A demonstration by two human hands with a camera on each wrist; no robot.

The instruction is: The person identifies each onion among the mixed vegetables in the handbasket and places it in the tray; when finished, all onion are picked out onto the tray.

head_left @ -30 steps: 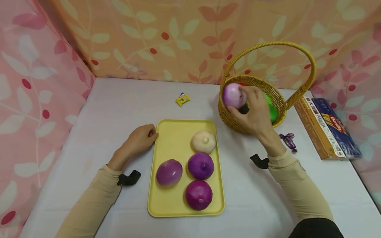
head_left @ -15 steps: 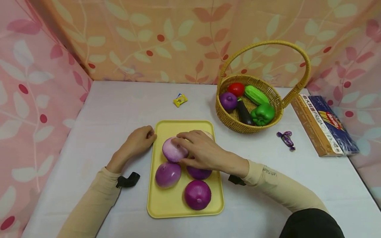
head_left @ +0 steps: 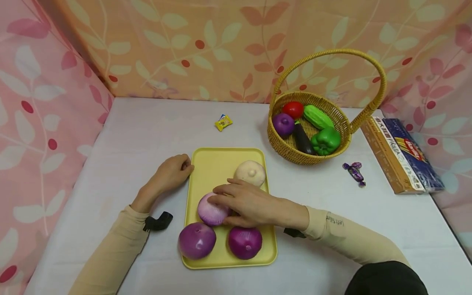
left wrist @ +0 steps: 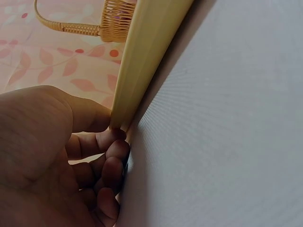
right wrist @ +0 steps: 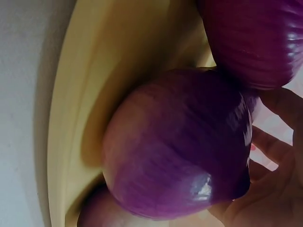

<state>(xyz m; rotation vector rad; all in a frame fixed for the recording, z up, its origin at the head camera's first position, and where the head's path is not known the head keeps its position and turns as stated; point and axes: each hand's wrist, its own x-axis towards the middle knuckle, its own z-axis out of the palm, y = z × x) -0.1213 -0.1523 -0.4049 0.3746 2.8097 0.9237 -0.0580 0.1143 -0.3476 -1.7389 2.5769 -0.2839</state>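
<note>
In the head view my left hand (head_left: 173, 172) is at the left rim of the yellow tray (head_left: 204, 164); in the left wrist view its thumb and forefinger pinch that rim. Over the tray, my right hand (head_left: 248, 205) holds a pale purple onion (head_left: 212, 209) with fingers curled round its side. A glossy purple onion (head_left: 197, 241) touches it in front and overlaps the tray's left rim. Beside that sits a magenta onion (head_left: 245, 242), and a whitish onion (head_left: 250, 173) lies at the back right. A dark purple onion (right wrist: 175, 146), hidden under my right hand from above, shows in the right wrist view.
A wicker basket (head_left: 291, 155) at the back right holds a tomato, an onion, an eggplant, a green pepper and a ridged green vegetable. Wrapped candies (head_left: 223, 122) lie behind the tray, a purple-wrapped candy (head_left: 355, 174) right of it. Pasta packages (head_left: 402, 155) lie far right.
My right hand has brought the pale purple onion from the basket to the tray, then moved it nearer the front. The glossy purple onion has shifted toward the front left. My left hand stays put.
</note>
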